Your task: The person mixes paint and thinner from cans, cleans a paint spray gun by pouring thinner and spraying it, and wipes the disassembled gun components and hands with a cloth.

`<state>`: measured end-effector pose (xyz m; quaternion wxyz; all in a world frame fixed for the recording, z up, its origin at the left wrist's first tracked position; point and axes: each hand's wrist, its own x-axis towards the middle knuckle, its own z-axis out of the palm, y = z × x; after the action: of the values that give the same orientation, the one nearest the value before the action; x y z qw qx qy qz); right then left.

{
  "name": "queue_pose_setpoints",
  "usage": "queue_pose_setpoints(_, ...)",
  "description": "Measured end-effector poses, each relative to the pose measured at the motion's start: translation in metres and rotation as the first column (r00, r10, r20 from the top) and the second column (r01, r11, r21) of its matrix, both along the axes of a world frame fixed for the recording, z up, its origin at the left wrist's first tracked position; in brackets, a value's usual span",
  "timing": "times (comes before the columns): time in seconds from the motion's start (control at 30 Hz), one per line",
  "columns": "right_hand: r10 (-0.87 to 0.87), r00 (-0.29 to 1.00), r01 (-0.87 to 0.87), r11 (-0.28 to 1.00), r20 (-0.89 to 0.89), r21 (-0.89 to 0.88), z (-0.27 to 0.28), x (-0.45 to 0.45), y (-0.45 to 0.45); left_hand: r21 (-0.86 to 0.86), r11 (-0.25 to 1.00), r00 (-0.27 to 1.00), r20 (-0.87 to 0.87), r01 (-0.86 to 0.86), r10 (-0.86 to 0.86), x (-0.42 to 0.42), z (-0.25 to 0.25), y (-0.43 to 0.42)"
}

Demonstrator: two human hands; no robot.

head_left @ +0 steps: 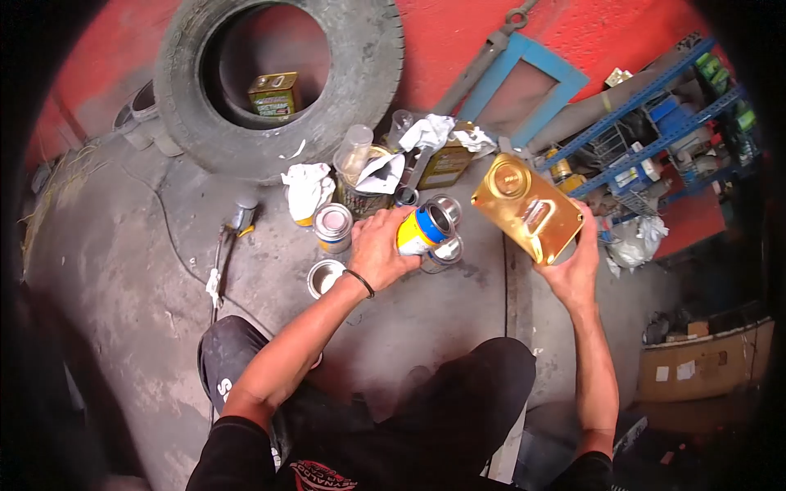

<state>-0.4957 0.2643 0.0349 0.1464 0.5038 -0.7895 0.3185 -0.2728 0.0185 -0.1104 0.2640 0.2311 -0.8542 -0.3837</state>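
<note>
Left hand clasps the can round its side, leaving its mouth free; right hand grips the tin at the end away from its cap

A gray concrete floor is bearing a large tire, upright by a red wall, while an open can and a pink-topped can are standing near a spray gun.

The person wears a black shirt with short sleeves and red and white print, dark pants with white letters, and a thin black band.
</note>
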Motion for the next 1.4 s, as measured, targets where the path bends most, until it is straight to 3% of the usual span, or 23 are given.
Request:
queue_pose_setpoints(0.07,0.058,0.986,-0.055,0.998,-0.156,0.029,0.008,0.012,-0.002,-0.015,1.0,1.0,-0.005,0.007,-0.008,-0.003,0.008,0.002)
queue_pose_setpoints(0.47,0.156,0.848,-0.034,0.97,-0.507,0.241,0.038,0.055,-0.031,-0.096,0.995,0.999,-0.039,-0.02,0.016,0.008,0.015,-0.007)
queue_pose_setpoints(1.17,0.308,0.664,-0.026,0.92,-0.681,0.391,0.078,0.078,-0.048,-0.016,0.999,0.99,-0.137,-0.036,0.033,-0.001,0.012,0.006)
queue_pose_setpoints(1.4,0.311,0.647,-0.012,0.917,-0.696,0.398,0.077,0.073,-0.043,0.036,0.999,0.996,-0.087,-0.001,0.004,-0.01,0.008,0.013)
